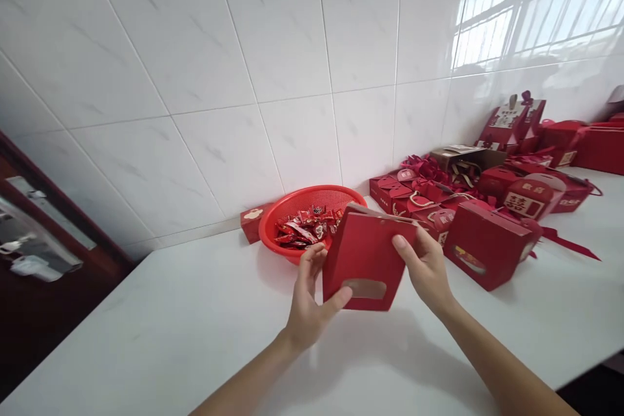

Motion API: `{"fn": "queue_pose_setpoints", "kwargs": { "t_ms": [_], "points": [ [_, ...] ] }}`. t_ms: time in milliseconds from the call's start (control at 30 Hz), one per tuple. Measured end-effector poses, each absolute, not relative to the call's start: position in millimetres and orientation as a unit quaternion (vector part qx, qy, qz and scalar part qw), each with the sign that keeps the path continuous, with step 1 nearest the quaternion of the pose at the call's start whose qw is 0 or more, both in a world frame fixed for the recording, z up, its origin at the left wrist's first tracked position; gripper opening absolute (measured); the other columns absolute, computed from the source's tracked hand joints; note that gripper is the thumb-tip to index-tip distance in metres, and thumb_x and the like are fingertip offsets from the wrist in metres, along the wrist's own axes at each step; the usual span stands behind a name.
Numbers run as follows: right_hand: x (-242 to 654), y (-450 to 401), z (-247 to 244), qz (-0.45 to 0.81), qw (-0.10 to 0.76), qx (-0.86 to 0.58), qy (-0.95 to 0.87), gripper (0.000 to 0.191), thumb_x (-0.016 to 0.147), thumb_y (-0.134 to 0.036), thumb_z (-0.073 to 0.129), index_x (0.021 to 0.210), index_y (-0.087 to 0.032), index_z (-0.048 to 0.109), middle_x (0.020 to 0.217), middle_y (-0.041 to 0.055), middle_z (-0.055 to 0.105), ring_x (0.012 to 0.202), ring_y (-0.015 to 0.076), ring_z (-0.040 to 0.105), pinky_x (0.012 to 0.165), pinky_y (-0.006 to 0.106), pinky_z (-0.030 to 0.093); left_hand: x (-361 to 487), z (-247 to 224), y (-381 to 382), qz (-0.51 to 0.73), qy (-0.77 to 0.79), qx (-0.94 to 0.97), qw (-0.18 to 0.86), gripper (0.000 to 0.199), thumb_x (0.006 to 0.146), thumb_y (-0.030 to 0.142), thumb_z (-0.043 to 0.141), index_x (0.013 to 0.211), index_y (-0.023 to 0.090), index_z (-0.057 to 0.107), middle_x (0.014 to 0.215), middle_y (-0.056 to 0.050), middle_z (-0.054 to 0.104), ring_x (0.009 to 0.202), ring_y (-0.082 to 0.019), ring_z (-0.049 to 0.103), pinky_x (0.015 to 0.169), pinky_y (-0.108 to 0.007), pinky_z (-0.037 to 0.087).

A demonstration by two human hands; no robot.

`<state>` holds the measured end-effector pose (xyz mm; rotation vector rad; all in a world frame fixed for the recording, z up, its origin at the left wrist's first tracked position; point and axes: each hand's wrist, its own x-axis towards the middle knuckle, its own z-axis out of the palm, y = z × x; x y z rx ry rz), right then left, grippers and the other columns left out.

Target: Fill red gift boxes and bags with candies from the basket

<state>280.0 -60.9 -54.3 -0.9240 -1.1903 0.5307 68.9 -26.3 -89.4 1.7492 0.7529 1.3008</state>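
A red gift box (363, 257) with a rounded window near its lower edge is held up over the white counter, slightly tilted. My left hand (312, 302) grips its lower left side, thumb across the front by the window. On the upper right edge, my right hand (426, 266) pinches the box with the thumb on its front face. Just behind it stands a red plastic basket (273, 244) of wrapped candies (307, 224), partly hidden by the box.
Another red box with a window (487, 247) stands to the right. Beyond it lie several red boxes (526, 201), ribbons (426, 169) and an open box with a brownish inside (468, 159). A small red box (251, 224) sits left of the basket, near the tiled wall (292, 136).
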Motion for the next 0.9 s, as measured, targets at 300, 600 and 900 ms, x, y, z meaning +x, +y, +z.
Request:
{"fn": "queue_pose_setpoints", "kwargs": {
  "t_ms": [300, 600, 900],
  "points": [
    [256.3, -62.1, -91.5, 0.293, 0.534, -0.464, -0.642, 0.030, 0.091, -0.050, 0.062, 0.084, -0.020, 0.063, 0.080, 0.0031, 0.067, 0.069, 0.0164, 0.059, 0.063, 0.029, 0.050, 59.4, -66.8, -14.3, 0.533, 0.333, 0.661, 0.410, 0.036, 0.085, 0.046, 0.070, 0.111, 0.024, 0.059, 0.095, -0.003, 0.066, 0.097, -0.020, 0.064, 0.092, -0.033, 0.050],
    [251.6, -67.7, -91.2, 0.361, 0.522, -0.429, -0.642, 0.041, 0.098, -0.057, 0.045, 0.089, -0.022, 0.065, 0.079, 0.0021, 0.060, 0.073, 0.0180, 0.056, 0.068, 0.030, 0.048, 52.2, -48.6, -8.0, 0.438, 0.391, 0.635, 0.502, 0.023, 0.082, 0.042, 0.069, 0.092, 0.021, 0.066, 0.057, 0.007, 0.043, 0.053, -0.011, 0.040, 0.053, -0.025, 0.034],
    [254.9, -71.4, -89.9, 0.333, 0.512, -0.394, -0.687, 0.045, 0.099, -0.058, 0.041, 0.088, -0.021, 0.064, 0.074, 0.0022, 0.053, 0.064, 0.0155, 0.047, 0.055, 0.028, 0.040, 43.0, -31.1, -5.2, 0.343, 0.381, 0.670, 0.537, 0.030, 0.087, 0.048, 0.063, 0.087, 0.019, 0.071, 0.082, -0.003, 0.068, 0.075, -0.018, 0.062, 0.066, -0.028, 0.048]
  ]
}}
